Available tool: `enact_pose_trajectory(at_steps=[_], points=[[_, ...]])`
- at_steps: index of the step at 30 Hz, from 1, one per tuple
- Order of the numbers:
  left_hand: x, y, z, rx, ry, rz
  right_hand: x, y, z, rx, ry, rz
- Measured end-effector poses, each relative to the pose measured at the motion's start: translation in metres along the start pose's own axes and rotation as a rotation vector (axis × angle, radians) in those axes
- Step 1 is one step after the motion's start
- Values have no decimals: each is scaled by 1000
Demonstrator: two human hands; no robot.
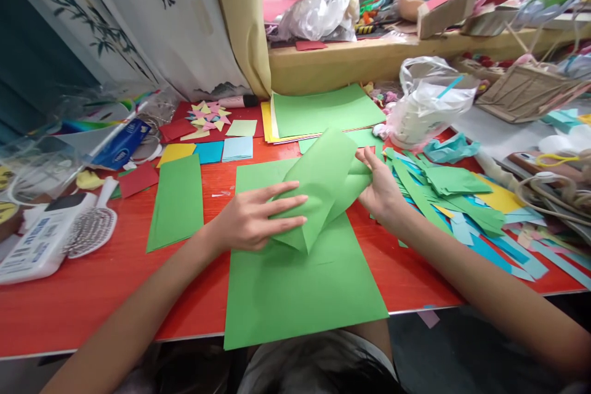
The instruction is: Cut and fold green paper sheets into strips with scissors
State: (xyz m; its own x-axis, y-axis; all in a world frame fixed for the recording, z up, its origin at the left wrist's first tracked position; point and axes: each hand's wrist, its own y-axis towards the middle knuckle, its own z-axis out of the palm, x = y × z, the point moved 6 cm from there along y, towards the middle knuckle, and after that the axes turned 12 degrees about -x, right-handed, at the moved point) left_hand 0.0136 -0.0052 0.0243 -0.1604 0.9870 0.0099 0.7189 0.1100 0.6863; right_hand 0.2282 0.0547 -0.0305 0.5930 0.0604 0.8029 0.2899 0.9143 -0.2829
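A sheet of green paper, partly folded over on itself, is held up between both hands. My left hand grips its left side, fingers across the front and thumb out of sight. At the right edge of the sheet, my right hand pinches the paper between thumb and fingers. Below it lies a large flat green sheet, whose near end sticks out past the table's front edge. To the left rests a narrow stack of green paper.
Green and blue paper scraps are heaped at the right. Behind are a stack of coloured sheets, small paper squares and paper stars. A hairbrush and a white bottle lie left; a bagged cup stands back right.
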Motion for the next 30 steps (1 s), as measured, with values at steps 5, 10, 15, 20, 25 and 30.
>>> enact_pose_trajectory(at_steps=[5, 10, 15, 20, 25, 30], points=[[-6, 4, 11, 217, -255, -203, 3, 6, -10, -4, -159, -4], [-14, 9, 16, 219, -361, -228, 17, 7, -8, -14, -205, -61], [-19, 10, 24, 337, -364, -244, 17, 9, -2, 45, -285, -102], [-26, 15, 22, 591, -766, -404, 4, 5, 7, 224, -320, -94], [15, 12, 12, 235, -585, -868, -16, -20, 23, 447, -323, -5], [38, -14, 25, 20, -720, -1305, -33, -47, 36, 584, -334, -22]])
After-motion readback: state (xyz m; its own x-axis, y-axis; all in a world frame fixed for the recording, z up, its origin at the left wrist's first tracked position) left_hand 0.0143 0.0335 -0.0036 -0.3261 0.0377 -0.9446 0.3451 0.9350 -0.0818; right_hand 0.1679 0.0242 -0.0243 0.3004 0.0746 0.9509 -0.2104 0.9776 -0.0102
